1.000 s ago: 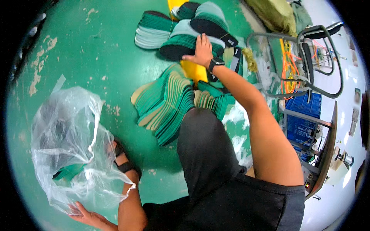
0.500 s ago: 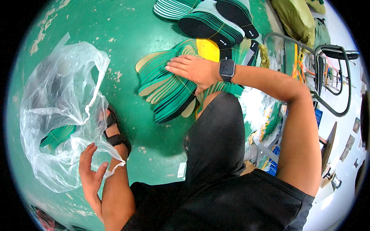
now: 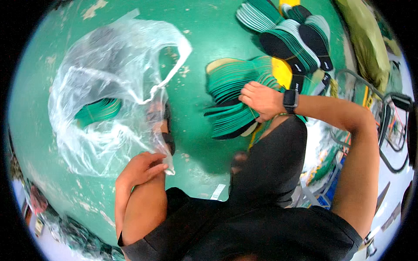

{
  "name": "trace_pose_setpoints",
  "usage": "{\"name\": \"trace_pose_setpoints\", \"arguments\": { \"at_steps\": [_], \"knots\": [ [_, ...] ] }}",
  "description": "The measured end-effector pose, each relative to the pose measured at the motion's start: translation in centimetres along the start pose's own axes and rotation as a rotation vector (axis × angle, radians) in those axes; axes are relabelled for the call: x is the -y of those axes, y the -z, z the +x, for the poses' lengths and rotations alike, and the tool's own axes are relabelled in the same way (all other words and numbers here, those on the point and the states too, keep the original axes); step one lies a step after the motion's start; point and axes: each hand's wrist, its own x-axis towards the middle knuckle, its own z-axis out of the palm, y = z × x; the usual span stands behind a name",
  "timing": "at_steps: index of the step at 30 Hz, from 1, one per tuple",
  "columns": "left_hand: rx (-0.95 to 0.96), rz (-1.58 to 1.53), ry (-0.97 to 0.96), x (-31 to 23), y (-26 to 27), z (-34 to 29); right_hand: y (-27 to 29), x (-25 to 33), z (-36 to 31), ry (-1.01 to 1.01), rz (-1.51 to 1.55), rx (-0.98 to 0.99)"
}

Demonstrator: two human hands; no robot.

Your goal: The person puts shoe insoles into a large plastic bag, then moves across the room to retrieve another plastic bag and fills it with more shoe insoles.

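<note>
Your right grip (image 3: 263, 102) is on the green insoles (image 3: 230, 80), fingers bent over the bundle and touching it; fingertips are buried, so can't tell if you're clamped on or just resting. That bundle is fanned out on the green floor (image 3: 193, 102), mostly to the left of the right grip, light tan faces showing at its far end, dark ones just below your fingers. Black watch (image 3: 290, 102) sits on the wrist right behind that grip. Your left grip (image 3: 141, 168) is at your left knee, fingers partly bent, right by the twisted edge of the clear plastic bag (image 3: 111, 54); can't tell whether you're pinching that edge. Bag lies puffed up ahead and left of the left grip, its rim bent into a loop, with more green insoles inside, also ahead and left of that grip. Past the right grip, ahead and to the right, you've got black and pale blue insole bundles (image 3: 291, 43), with a yellow strip (image 3: 282, 73) between them and your hand. White slip (image 3: 217, 192) lies on the floor right of the left grip.
</note>
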Motion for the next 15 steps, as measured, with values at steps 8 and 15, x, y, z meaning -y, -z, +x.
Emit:
{"name": "trace_pose_setpoints", "arguments": {
  "at_steps": [8,15],
  "knots": [
    [-0.624,-0.080,0.087,-0.6,1.3,-0.1,3.3,-2.3,3.8,-0.133,-0.084,-0.207],
    [-0.510,-0.064,0.006,-0.5,1.7,2.5,2.2,-0.1,2.8,-0.232,-0.049,-0.179]
  ]
}}
